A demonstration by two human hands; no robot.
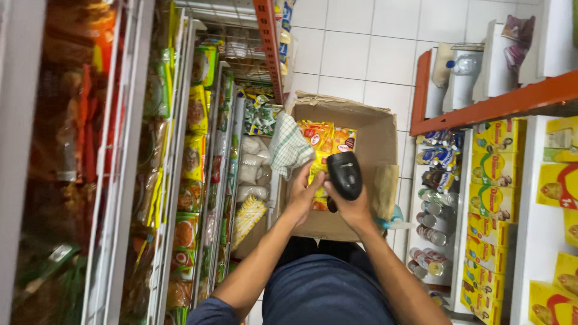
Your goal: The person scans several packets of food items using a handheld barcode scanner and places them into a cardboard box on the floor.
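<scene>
Scanning looks like the step now: the right hand grips a black scanner over an open box, its nose aimed down at the yellow packs inside. The left hand pinches one pack at the box's near side. Next, I think the pack must be turned so its stripes face the scanner. A checked cloth hangs over the box's left wall and may cover some packs. Snack shelves stand left of the box, cans right of it.
</scene>
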